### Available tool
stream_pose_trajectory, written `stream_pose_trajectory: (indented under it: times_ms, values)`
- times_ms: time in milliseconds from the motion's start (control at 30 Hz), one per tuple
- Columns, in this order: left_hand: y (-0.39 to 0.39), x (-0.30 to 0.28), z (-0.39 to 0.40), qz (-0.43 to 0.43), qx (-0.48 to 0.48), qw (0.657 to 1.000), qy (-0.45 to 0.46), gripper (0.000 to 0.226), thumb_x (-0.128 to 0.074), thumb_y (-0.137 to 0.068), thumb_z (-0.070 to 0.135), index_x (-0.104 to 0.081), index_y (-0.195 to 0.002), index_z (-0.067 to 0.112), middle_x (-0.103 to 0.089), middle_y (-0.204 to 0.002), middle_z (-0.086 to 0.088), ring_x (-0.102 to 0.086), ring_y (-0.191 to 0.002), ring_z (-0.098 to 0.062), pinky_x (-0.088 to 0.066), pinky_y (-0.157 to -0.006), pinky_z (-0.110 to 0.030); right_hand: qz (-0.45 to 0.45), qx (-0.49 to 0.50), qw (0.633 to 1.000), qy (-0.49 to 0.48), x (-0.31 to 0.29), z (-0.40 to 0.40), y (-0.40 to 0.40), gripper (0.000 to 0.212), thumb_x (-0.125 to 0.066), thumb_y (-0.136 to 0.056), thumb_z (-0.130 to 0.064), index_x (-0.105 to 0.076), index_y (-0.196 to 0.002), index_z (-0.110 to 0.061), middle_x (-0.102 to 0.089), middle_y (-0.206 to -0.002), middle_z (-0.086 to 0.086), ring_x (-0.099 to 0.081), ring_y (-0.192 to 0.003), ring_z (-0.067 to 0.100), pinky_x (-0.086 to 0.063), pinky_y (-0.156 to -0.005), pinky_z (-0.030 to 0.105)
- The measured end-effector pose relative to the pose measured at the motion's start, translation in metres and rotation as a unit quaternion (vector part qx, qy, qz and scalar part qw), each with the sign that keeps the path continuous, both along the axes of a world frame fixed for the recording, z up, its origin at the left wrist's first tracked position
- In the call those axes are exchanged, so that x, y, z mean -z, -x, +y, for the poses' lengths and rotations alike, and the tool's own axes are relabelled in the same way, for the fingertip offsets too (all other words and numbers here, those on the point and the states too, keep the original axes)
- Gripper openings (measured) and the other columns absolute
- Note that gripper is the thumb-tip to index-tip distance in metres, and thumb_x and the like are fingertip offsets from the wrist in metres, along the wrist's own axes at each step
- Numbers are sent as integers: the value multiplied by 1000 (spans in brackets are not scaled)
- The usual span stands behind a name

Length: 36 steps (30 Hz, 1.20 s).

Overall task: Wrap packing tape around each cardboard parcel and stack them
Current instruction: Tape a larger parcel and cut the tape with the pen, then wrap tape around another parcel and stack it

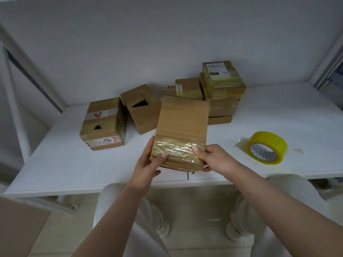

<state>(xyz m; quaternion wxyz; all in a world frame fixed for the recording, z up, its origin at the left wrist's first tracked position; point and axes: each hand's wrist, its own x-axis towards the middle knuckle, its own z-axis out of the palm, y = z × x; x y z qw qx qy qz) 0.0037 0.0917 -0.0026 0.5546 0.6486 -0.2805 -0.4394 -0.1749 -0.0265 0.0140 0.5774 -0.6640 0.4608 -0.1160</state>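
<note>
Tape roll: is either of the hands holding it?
No: the tape roll lies alone on the table, while both hands grip the parcel.

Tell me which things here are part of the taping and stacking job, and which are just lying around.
Job: held parcel, tape roll, taped stack, untaped open box, box marked 2010, small box.
Lying about: tape scrap on the table.
</note>
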Motion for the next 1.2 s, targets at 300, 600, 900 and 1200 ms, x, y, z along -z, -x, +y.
stream_pose_trajectory:
  times_ms: [300,600,900,1200]
  values:
    - [-11,-42,-64,97,-160,982,33,53,-66,-89,38,-41,-130,17,-51,-115,1,-56,-103,-17,-51,-96,-48,-117,99,984,93,-46,-27,-30,44,-55,-93,-48,-65,-118,-14,-66,-114,-4,-59,-109,12,-49,-100,41]
    - [-30,-89,-176,38,-162,986,19,70,-68,-80,58,-40,-133,22,-58,-117,-1,-61,-104,-25,-57,-87,-46,-105,169,968,154,-84,-119,-62,42,-43,-99,-49,-63,-101,-13,-63,-84,2,-67,-90,27,-55,-88,49]
    - [-54,-47,-233,11,-49,996,-77,66,-49,-72,70,-46,-133,45,-59,-133,5,-57,-118,-29,-43,-99,-57,-44,153,985,70,-73,-160,-62,41,-39,-103,-41,-52,-130,-13,-56,-130,10,-61,-110,24,-56,-86,33]
    - [-58,-42,-175,-111,-112,985,-73,38,-52,-98,28,-50,-136,23,-57,-118,-2,-55,-98,-19,-47,-84,-29,-6,133,981,144,-50,-138,-67,44,-50,-98,-40,-51,-134,-16,-54,-136,2,-58,-117,23,-49,-99,43]
